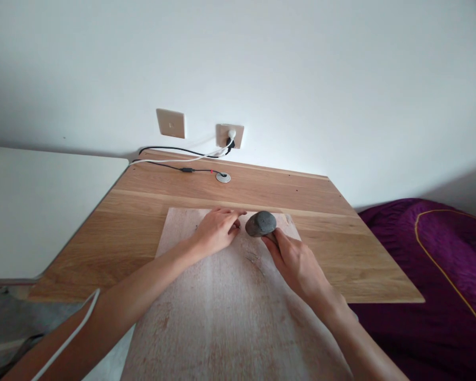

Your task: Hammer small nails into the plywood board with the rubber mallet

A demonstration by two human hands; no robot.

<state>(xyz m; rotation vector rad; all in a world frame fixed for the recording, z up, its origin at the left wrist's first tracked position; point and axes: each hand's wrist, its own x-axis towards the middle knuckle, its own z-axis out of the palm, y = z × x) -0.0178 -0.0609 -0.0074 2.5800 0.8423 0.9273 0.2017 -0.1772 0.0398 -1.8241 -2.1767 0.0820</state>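
My right hand point(295, 259) is closed around a grey stone point(261, 223), holding it just above the far end of a pale plywood board point(222, 301). My left hand point(218, 228) rests on the board close to the stone, its fingertips pinched together on something too small to make out. The board lies lengthwise on a wooden desk point(333, 254) and reaches toward me.
Black and white cables point(182, 159) run from a wall socket point(230, 135) across the desk's back edge to a grommet point(223, 178). A white cabinet point(35, 206) stands at the left. A purple bed cover point(432, 264) lies at the right.
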